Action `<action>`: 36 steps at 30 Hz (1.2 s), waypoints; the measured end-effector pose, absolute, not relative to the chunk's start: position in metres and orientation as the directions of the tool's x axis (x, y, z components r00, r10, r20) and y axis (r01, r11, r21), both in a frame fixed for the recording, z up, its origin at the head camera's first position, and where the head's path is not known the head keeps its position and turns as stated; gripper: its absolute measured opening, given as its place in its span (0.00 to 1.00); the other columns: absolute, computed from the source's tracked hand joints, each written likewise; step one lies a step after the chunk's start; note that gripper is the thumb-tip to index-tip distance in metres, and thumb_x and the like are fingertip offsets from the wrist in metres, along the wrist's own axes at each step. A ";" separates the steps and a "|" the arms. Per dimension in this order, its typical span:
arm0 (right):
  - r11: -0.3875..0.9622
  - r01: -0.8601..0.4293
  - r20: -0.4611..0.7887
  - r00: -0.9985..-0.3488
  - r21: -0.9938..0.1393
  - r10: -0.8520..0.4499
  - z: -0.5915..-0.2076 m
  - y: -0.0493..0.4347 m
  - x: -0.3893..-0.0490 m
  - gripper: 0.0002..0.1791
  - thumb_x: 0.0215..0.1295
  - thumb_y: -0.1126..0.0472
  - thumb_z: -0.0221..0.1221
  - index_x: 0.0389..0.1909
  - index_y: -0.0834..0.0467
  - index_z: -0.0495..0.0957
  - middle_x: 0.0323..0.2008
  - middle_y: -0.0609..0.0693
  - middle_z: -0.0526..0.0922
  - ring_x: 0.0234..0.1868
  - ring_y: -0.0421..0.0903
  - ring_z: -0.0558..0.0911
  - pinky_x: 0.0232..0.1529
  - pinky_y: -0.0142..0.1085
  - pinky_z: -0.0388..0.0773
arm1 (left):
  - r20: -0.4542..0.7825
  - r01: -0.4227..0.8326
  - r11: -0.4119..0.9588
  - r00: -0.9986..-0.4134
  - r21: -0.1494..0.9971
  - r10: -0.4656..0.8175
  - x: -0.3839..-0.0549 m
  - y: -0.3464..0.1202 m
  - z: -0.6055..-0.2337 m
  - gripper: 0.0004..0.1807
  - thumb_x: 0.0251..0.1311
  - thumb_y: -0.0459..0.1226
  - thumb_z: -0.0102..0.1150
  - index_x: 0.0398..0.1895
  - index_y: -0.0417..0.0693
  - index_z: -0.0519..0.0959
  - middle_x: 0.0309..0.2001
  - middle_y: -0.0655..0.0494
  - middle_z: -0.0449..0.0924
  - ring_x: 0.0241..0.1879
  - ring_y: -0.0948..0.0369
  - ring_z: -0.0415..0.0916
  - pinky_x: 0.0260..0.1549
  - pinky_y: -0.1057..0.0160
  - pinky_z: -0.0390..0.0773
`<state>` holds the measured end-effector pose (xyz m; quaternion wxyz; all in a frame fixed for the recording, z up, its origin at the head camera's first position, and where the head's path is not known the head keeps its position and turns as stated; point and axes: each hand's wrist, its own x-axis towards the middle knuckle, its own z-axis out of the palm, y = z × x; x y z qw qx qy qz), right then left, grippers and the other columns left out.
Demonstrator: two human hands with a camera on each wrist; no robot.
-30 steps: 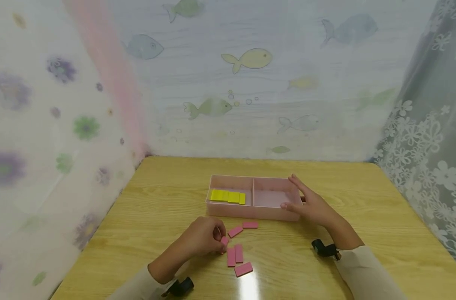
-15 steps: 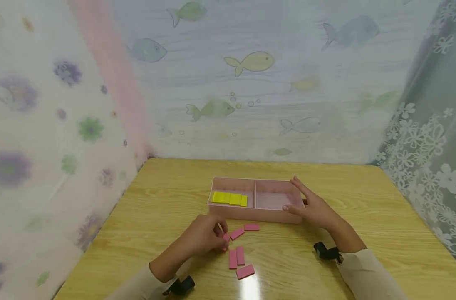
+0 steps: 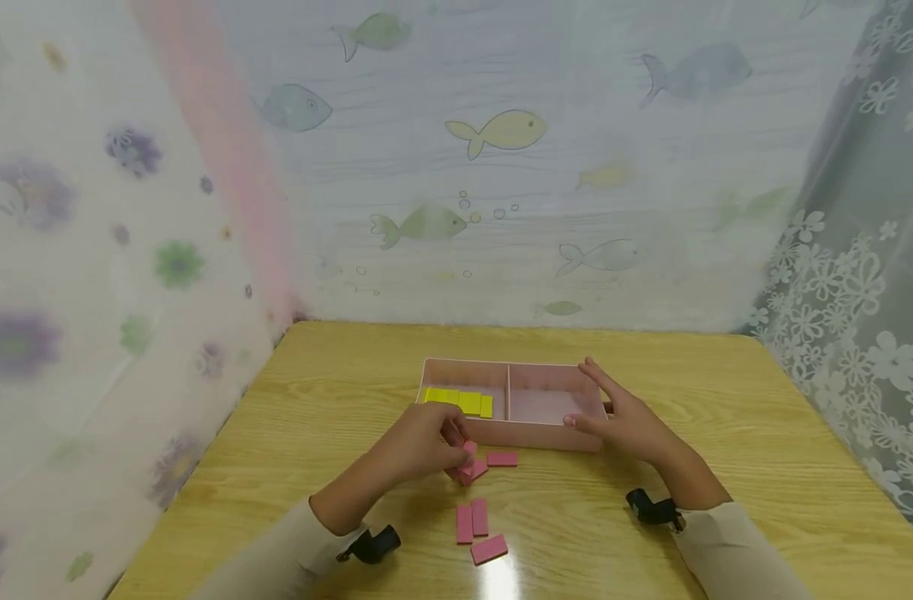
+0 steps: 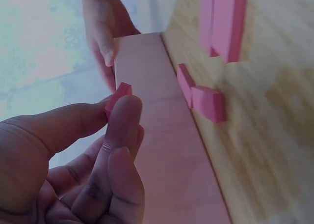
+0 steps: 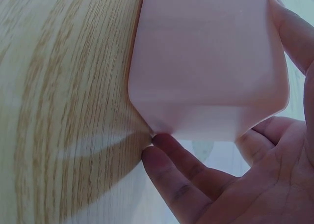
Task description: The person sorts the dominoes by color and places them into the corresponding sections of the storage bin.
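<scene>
My left hand [image 3: 424, 443] pinches a thin pink block [image 4: 119, 97] between thumb and fingertips, just in front of the pink two-compartment box [image 3: 531, 435]. Under that hand, one loose pink block [image 3: 480, 471] is partly covered. Another pink block [image 3: 502, 459] lies along the box's front. My right hand [image 3: 631, 423] holds the box's right end, thumb on the front rim and fingers around the end wall, as the right wrist view shows. A row of yellow blocks [image 3: 467, 403] fills part of the left compartment; the left hand hides some of it. The right compartment holds nothing visible.
Closer to me on the wooden table [image 3: 336, 375] lie two pink blocks [image 3: 471, 520] side by side and a slanted pink block [image 3: 490, 549]. A fish-patterned curtain [image 3: 501, 250] hangs behind, with flowered cloth [image 3: 134, 333] at left and lace [image 3: 839, 275] at right.
My left hand has lifted the pink block from the table and carried it forward and right, towards the box. The right hand stays on the box's end.
</scene>
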<state>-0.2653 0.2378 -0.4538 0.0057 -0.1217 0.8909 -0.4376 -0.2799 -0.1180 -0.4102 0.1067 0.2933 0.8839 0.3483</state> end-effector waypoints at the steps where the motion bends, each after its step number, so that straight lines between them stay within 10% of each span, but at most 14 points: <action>1: 0.587 -0.212 0.097 -0.970 -0.781 -0.221 -0.454 0.237 -0.265 0.52 0.69 0.41 0.66 0.84 0.41 0.45 0.85 0.50 0.39 0.73 0.78 0.63 0.66 0.71 0.67 | 0.016 0.444 0.589 -0.807 0.675 0.590 -0.281 -0.116 -0.408 0.09 0.56 0.38 0.76 0.36 0.49 0.84 0.29 0.63 0.85 0.29 0.67 0.82 0.29 0.64 0.82; 17: 0.600 -0.213 0.099 -0.971 -0.771 -0.217 -0.452 0.235 -0.264 0.53 0.67 0.40 0.67 0.84 0.43 0.46 0.85 0.50 0.39 0.73 0.77 0.64 0.65 0.72 0.68 | 0.002 0.276 0.344 -0.782 0.897 0.623 -0.316 -0.088 -0.394 0.12 0.59 0.29 0.68 0.46 0.33 0.81 0.32 0.48 0.87 0.27 0.55 0.89 0.26 0.58 0.88; 36: 0.605 -0.196 0.085 -0.975 -0.772 -0.208 -0.454 0.237 -0.268 0.54 0.66 0.39 0.67 0.84 0.42 0.46 0.85 0.49 0.39 0.74 0.76 0.64 0.66 0.72 0.67 | -0.186 -0.006 0.313 -0.814 0.950 0.550 -0.349 -0.047 -0.374 0.13 0.63 0.34 0.71 0.49 0.41 0.83 0.37 0.46 0.91 0.42 0.47 0.90 0.49 0.45 0.86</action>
